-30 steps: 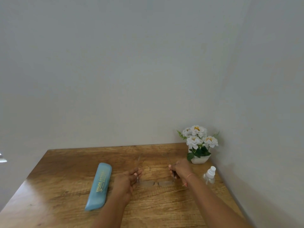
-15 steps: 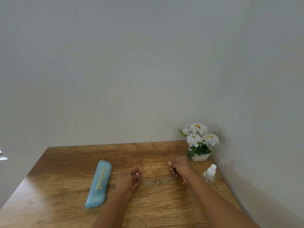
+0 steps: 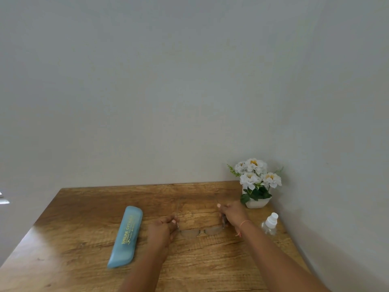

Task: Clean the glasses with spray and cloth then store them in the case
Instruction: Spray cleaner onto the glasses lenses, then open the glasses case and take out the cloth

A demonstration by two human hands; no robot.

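Note:
Thin rimless glasses (image 3: 201, 231) sit low over the wooden table (image 3: 84, 207), lenses toward me and both arms unfolded, pointing at the wall. My left hand (image 3: 163, 228) pinches the left arm near its hinge. My right hand (image 3: 231, 214) pinches the right arm. A closed light-blue glasses case (image 3: 125, 237) with gold lettering lies left of my left hand. A small clear spray bottle (image 3: 270, 224) with a white cap stands right of my right wrist. No cloth is in view.
A white pot of white flowers (image 3: 255, 184) stands in the far right corner, against the grey walls. The table's right edge runs close to the side wall.
Both hands, pinching the glasses, have come down with them toward the table. The view has tilted slightly.

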